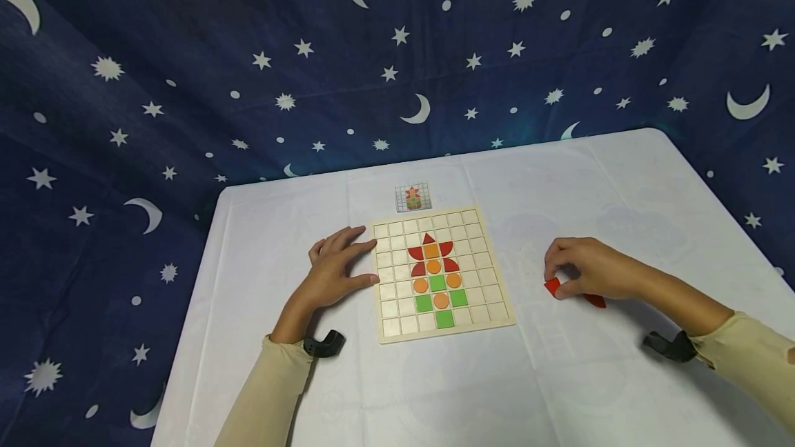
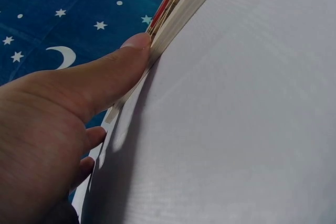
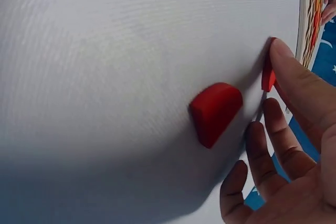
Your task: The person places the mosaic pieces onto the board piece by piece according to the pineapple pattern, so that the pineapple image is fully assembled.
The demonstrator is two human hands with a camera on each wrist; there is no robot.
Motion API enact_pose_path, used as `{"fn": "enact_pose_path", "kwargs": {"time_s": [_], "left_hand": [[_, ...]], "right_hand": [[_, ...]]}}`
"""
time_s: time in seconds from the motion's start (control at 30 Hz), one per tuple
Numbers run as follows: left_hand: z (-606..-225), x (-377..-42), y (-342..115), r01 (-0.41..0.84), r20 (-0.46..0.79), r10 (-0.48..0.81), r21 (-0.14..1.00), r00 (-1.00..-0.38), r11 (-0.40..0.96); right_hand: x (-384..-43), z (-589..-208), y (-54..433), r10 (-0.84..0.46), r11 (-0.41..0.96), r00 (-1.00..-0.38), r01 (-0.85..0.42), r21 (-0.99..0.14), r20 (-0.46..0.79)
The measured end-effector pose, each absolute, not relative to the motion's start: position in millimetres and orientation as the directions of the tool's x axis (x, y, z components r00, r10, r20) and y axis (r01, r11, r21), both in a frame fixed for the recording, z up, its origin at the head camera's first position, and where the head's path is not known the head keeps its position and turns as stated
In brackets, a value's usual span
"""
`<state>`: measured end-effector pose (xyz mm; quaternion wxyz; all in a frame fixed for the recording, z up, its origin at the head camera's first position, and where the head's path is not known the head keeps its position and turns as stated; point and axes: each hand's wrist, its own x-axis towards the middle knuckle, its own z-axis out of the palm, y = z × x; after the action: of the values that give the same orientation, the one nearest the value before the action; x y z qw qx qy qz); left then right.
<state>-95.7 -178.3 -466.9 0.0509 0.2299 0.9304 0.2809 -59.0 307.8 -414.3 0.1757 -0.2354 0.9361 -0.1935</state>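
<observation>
A wooden grid board (image 1: 491, 295) lies on the white table. Red, orange and green tiles on it form a figure with a red triangle (image 1: 428, 239) at its top. My left hand (image 1: 331, 274) touches the board's left edge with the thumb and fingertips, fingers spread; the left wrist view has the thumb (image 2: 113, 74) against the rim. To the right of the board, my right hand (image 1: 593, 269) pinches a red tile (image 1: 552, 286) between thumb and fingers, low over the cloth. A second red tile (image 3: 216, 113), with one rounded side, lies beside that hand.
Just behind the board stands or lies a small picture card (image 1: 413, 196) showing a similar figure on a grid. A white cloth (image 1: 298, 226) covers the table. Behind it hangs a dark blue curtain (image 1: 348, 123) with moons and stars.
</observation>
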Motion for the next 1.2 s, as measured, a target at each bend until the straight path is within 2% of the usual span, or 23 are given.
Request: {"fn": "enact_pose_path", "kwargs": {"time_s": [0.2,0.5,0.7,0.87,1.2], "left_hand": [[-466,-95,-178,0.402,0.039,0.457,0.546,-0.889,0.735],[-466,-96,-178,0.4,0.036,0.457,0.551,-0.889,0.733],[-467,-96,-178,0.396,0.03,0.455,0.546,-0.89,0.738],[-467,-96,-177,0.396,0.029,0.455,0.545,-0.89,0.739],[-468,-96,-178,0.399,0.032,0.456,0.54,-0.889,0.741]], "right_hand": [[-60,-420,307,-0.507,0.798,-0.834,-0.358,-0.485,-0.218],[-60,-425,298,-0.508,0.665,-0.849,-0.279,-0.692,-0.147],[-57,-422,279,-0.472,0.624,-0.859,-0.167,-0.763,-0.199],[-53,-419,257,-0.481,0.57,-0.834,-0.063,-0.819,-0.271],[-41,-426,208,-0.522,0.517,-0.799,-0.018,-0.856,-0.299]]}}
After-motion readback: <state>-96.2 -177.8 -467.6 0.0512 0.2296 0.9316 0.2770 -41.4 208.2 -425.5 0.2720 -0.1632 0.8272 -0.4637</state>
